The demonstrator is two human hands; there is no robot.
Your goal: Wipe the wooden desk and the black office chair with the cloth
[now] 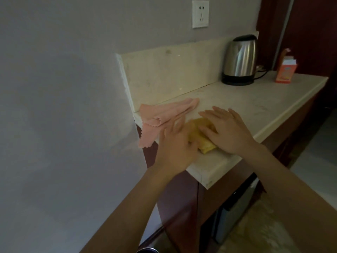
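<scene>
A folded yellow cloth (200, 133) lies on a pale stone counter (255, 106) near its front left corner. My right hand (226, 131) lies flat on the cloth with straight, spread fingers. At the cloth's left edge is my left hand (175, 143), blurred, its fingers extended. A pink cloth (164, 114) lies just behind my left hand and hangs over the counter's left end. No wooden desk or black office chair is in view.
A steel electric kettle (239, 60) stands at the back of the counter, its cord trailing right. An orange carton (286, 70) stands further right. A grey wall with a socket (200, 14) is behind. Dark red cabinets (182, 198) are under the counter.
</scene>
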